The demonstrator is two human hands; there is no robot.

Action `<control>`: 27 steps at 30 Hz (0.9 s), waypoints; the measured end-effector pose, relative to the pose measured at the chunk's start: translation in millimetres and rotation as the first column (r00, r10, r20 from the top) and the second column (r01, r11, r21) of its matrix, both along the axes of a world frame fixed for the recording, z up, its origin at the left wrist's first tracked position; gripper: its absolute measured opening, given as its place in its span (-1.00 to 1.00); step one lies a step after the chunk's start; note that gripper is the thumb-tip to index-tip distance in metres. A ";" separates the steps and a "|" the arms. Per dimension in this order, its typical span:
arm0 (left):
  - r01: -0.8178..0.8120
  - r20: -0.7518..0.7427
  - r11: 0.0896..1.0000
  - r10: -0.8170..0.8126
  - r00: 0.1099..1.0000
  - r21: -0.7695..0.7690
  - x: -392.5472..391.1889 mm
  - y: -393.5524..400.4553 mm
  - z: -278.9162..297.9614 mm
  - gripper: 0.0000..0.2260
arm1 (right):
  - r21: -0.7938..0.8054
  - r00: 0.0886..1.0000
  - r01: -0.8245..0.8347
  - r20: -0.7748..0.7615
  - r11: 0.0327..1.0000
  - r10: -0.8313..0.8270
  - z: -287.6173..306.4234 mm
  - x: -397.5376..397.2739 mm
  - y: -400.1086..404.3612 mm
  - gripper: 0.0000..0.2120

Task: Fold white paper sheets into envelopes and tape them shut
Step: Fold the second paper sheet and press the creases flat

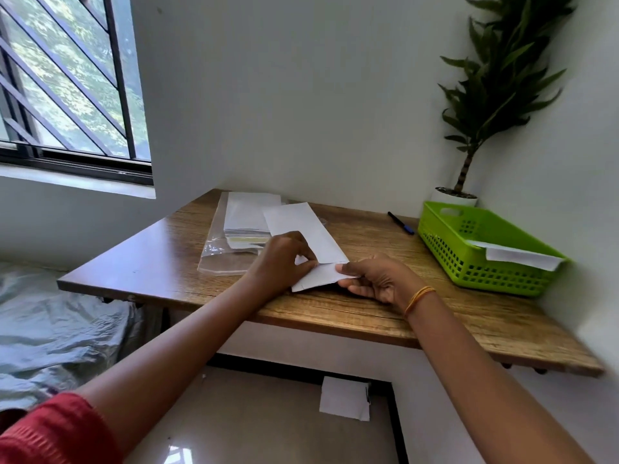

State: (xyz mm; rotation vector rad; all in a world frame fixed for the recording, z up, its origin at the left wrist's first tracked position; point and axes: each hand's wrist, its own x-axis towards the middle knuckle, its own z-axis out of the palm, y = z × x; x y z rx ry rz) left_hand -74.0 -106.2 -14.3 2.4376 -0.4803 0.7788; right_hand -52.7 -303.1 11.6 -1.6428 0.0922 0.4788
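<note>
Head view: folding under way at the near edge of a wooden desk. Left hand pressed down on a long white sheet, fingers curled over the crease line; right hand pinching the sheet's near end and turning it up and over. Seemingly the bottom-flap fold of an envelope, taping not yet begun. Next move, by the look of it: bringing the flap flat, edges squared, then running a finger along the crease.

Counted: one sheet in hand; one stack of paper on a clear plastic sleeve just beyond the left hand, number of sheets impossible to tell; one green basket well to the right of the right hand, one folded white piece over its rim; one pen beyond the right hand; one potted plant behind the basket; one white paper on the floor below both hands. No tape roll clearly visible.
</note>
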 end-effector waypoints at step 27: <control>0.145 -0.213 0.987 -0.155 0.965 -0.061 60.4 -82.6 2.6 -0.87 | -0.422 0.888 0.206 0.460 0.883 0.012 -7.7 -12.3 -74.7 -0.72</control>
